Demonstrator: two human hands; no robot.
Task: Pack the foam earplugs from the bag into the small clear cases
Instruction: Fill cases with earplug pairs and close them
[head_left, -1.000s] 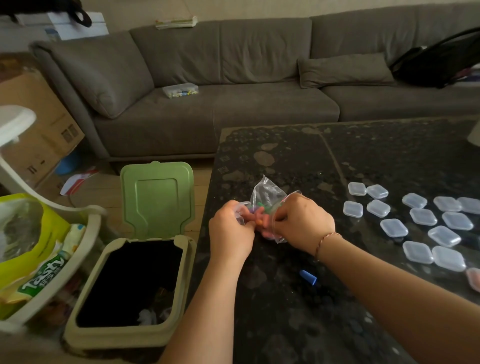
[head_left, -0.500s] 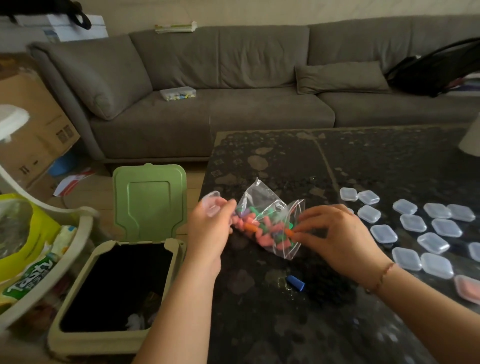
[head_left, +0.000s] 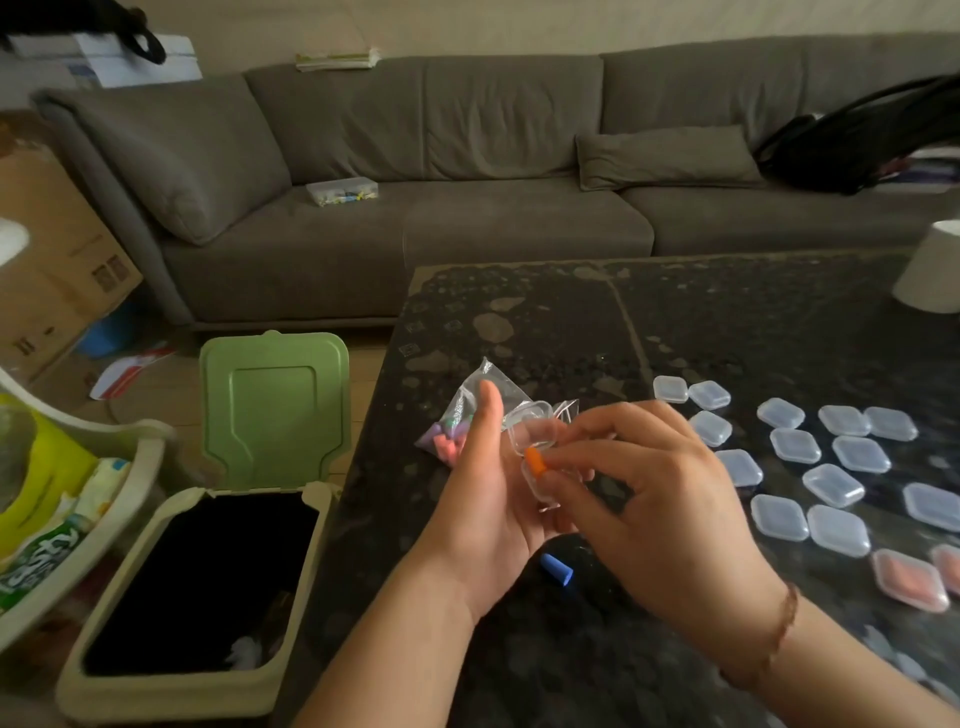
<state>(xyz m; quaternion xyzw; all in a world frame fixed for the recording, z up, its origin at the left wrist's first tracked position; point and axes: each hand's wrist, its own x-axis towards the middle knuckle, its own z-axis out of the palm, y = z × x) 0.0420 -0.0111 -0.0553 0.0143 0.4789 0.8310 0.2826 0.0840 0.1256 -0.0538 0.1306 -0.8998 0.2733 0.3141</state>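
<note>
At the far left a basket (head_left: 119, 467) holds green and yellow packets, and just right of it an open bin (head_left: 197, 597) stands with its green lid (head_left: 272, 410) tipped up against the edge of the dark desk (head_left: 571, 322). On the desk behind the hands lies the clear bag (head_left: 460, 423), with pink and purple earplugs showing through its lower left corner. The left hand (head_left: 485, 499) is palm up over the desk, thumb raised, its fingers cupped under an open clear case (head_left: 535, 441) whose lid stands hinged back; the grip is loose, fingers curled only enough to cradle the case. The right hand (head_left: 654, 499) reaches in from the right, its thumb and forefinger pinched tight on an orange earplug (head_left: 534, 462) at the mouth of the case; whether the plug touches the case floor cannot be told. Below the hands a blue earplug (head_left: 557, 569) lies loose on the desk. To the right, many closed empty cases (head_left: 831, 457) sit scattered in rows, and near the right edge two filled cases (head_left: 911, 579) show pinkish plugs inside.
</note>
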